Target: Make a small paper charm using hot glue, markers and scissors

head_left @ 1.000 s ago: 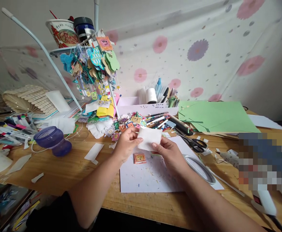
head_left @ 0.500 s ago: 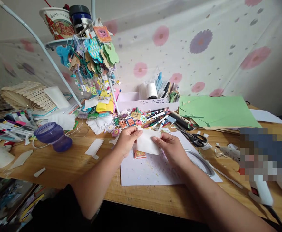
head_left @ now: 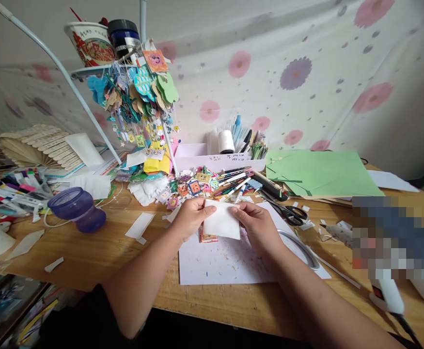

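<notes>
A small piece of white paper (head_left: 222,221) is stretched between my two hands, above the desk. My left hand (head_left: 194,217) pinches its left edge between thumb and fingers. On the other side, my right hand (head_left: 251,219) grips the top right corner the same way. Below and partly covered by the paper lies a small orange and red drawn card (head_left: 209,238). The card rests on a white sheet (head_left: 219,266) spotted with colour flecks. Behind my hands is a heap of small colourful cut-out charms (head_left: 195,186).
Black-handled scissors (head_left: 293,213) and a grey ring (head_left: 302,247) lie to the right, with a white glue gun (head_left: 388,295) farther out. Green card sheets (head_left: 324,172) are at the back right. A purple jar (head_left: 76,208) and many pens (head_left: 10,191) stand left.
The white paper is tilted more towards me, so its face shows fuller. Both hands keep their hold on it, and the camera view has shifted slightly.
</notes>
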